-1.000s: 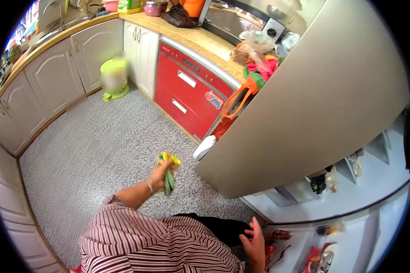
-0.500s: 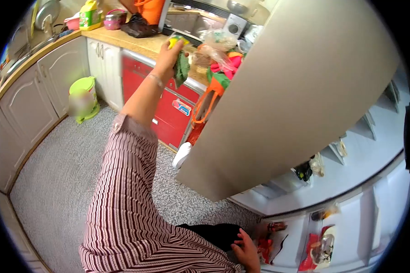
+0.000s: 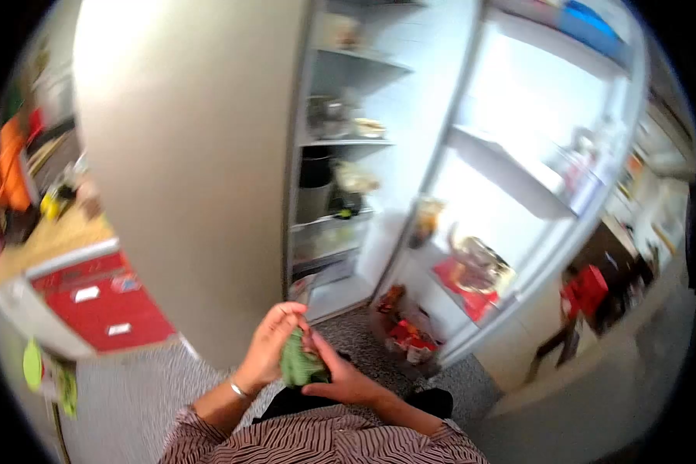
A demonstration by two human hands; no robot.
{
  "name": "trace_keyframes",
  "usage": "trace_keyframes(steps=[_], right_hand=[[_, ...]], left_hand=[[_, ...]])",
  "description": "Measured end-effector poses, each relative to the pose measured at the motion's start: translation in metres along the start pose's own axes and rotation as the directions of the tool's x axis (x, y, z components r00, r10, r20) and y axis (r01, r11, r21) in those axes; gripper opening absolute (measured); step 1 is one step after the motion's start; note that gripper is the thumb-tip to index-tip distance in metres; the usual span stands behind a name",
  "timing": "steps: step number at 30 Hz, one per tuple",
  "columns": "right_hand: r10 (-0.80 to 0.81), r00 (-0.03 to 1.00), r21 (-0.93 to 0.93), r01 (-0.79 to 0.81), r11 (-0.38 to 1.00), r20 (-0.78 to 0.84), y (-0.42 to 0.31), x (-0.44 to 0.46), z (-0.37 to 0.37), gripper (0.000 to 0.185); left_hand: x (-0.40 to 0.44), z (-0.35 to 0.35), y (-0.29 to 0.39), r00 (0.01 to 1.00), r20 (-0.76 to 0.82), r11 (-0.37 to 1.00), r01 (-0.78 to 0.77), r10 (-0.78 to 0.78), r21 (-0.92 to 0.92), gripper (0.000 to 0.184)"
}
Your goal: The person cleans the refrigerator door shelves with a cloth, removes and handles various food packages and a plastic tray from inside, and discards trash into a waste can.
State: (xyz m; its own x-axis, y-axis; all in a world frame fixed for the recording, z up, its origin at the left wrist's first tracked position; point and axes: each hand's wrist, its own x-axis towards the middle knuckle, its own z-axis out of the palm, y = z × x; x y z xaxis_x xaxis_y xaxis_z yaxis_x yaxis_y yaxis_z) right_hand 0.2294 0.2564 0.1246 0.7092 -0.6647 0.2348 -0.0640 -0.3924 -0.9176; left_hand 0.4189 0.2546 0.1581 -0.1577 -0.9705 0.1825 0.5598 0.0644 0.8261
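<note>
A crumpled green cloth point(image 3: 300, 362) is bunched between my two hands, low in front of my body. My left hand point(image 3: 267, 346), with a bracelet at the wrist, grips its upper left side with the fingertips pinched together. From the right, my right hand point(image 3: 346, 377) wraps round the cloth, thumb up against it. My fingers hide part of the cloth, and motion blurs its edges. Ahead of my hands stands an open fridge with food on its inner shelves point(image 3: 348, 142).
One fridge door point(image 3: 193, 155) stands wide at the left; the other, with loaded door shelves point(image 3: 510, 166), swings out right. Far left are a counter point(image 3: 62, 241) with a yellow item point(image 3: 51, 206), red drawers point(image 3: 108, 305) and a green bin point(image 3: 48, 375). Grey carpet point(image 3: 139, 402) covers the floor.
My view has turned right toward the open fridge. My left hand has come back from the counter with the cloth, the yellow item no longer in it. My right hand has joined on the cloth.
</note>
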Motion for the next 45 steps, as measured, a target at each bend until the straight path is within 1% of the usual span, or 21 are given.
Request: trace_keyframes(steps=[2,3,5,6,8,11,15,18,22,24,27,30,32,33,34,35,36,40,42,43,45], right_hand=[[0.105,0.959,0.045,-0.096,0.994,-0.265,0.013,-0.007,0.003,0.092],[0.192,0.919,0.105,-0.165,0.981,-0.345,0.009,-0.011,-0.003,0.082],[0.214,0.868,0.223,-0.123,0.967,-0.448,0.029,-0.040,-0.021,0.071],[0.262,0.821,0.341,-0.088,0.936,-0.507,0.033,-0.054,-0.029,0.061],[0.324,0.758,0.375,-0.113,0.920,-0.566,0.026,-0.082,-0.048,0.054],[0.419,0.644,0.425,-0.158,0.891,-0.640,0.047,-0.114,-0.062,0.046],[0.517,0.569,0.506,-0.193,0.840,-0.640,0.089,-0.144,-0.059,0.047],[0.686,0.466,0.663,-0.247,0.707,-0.558,0.087,-0.151,-0.058,0.052],[0.680,0.433,0.687,-0.170,0.707,-0.592,0.111,-0.162,-0.062,0.054],[0.764,0.256,0.726,-0.241,0.644,-0.592,0.139,-0.168,-0.066,0.056],[0.749,0.248,0.746,-0.129,0.654,-0.614,0.093,-0.173,-0.078,0.047],[0.685,0.240,0.678,-0.124,0.724,-0.688,0.097,-0.186,-0.082,0.048],[0.685,0.220,0.651,-0.212,0.729,-0.695,0.199,-0.214,-0.081,0.050],[0.685,0.211,0.638,-0.253,0.727,-0.697,0.207,-0.212,-0.080,0.051],[0.685,0.201,0.625,-0.293,0.724,-0.700,0.190,-0.204,-0.083,0.052],[0.697,0.192,0.679,-0.160,0.717,-0.691,0.170,-0.203,-0.085,0.054],[0.706,0.183,0.715,-0.022,0.699,-0.685,0.142,-0.198,-0.091,0.055],[0.716,0.108,0.716,-0.050,0.696,-0.689,0.162,-0.203,-0.096,0.055],[0.495,0.229,0.536,0.176,0.826,-0.838,0.169,-0.206,-0.096,0.059],[0.406,0.254,0.466,0.260,0.845,-0.878,0.160,-0.203,-0.101,0.061],[0.605,0.176,0.629,0.169,0.759,-0.777,0.135,-0.198,-0.115,0.048]], left_hand=[[0.021,0.016,-0.029,0.996,0.088,0.969,-0.043,0.021,0.243,0.026],[0.034,0.024,-0.037,0.968,0.210,0.885,-0.215,0.137,0.413,0.028],[0.048,0.065,-0.014,0.870,0.484,0.607,-0.434,0.092,0.666,0.041],[0.058,0.078,-0.003,0.862,0.498,0.610,-0.443,0.090,0.657,0.041],[0.085,0.105,0.018,0.742,0.661,0.275,-0.662,0.112,0.697,0.053],[0.146,0.154,0.064,0.592,0.769,0.199,-0.806,0.240,0.558,0.054],[0.218,0.252,0.125,0.389,0.838,-0.088,-0.887,0.382,0.453,0.042],[0.272,0.327,0.149,0.399,0.851,-0.043,-0.898,0.342,0.438,0.037],[0.325,0.396,0.150,0.484,0.871,0.146,-0.870,0.079,0.470,0.046],[0.341,0.420,0.146,0.487,0.810,0.182,-0.809,-0.327,0.560,0.054],[0.353,0.444,0.142,0.530,0.688,0.137,-0.734,-0.496,0.665,0.059],[0.356,0.451,0.144,0.531,0.742,0.251,-0.716,-0.410,0.652,0.054],[0.365,0.456,0.146,0.555,0.775,0.353,-0.690,-0.302,0.631,0.046],[0.372,0.460,0.145,0.553,0.812,0.317,-0.749,-0.187,0.582,0.040],[0.388,0.465,0.141,0.539,0.816,0.192,-0.796,-0.209,0.575,0.039],[0.404,0.469,0.136,0.525,0.819,0.069,-0.831,-0.231,0.552,0.037],[0.404,0.471,0.131,0.566,0.749,0.057,-0.784,-0.345,0.619,0.035],[0.408,0.487,0.124,0.609,0.538,0.033,-0.644,-0.583,0.764,0.034],[0.409,0.492,0.115,0.654,0.444,-0.005,-0.565,-0.613,0.825,0.032],[0.421,0.492,0.109,0.640,0.435,0.026,-0.544,-0.634,0.838,0.051],[0.438,0.493,0.098,0.631,0.423,-0.047,-0.589,-0.650,0.807,0.052]])
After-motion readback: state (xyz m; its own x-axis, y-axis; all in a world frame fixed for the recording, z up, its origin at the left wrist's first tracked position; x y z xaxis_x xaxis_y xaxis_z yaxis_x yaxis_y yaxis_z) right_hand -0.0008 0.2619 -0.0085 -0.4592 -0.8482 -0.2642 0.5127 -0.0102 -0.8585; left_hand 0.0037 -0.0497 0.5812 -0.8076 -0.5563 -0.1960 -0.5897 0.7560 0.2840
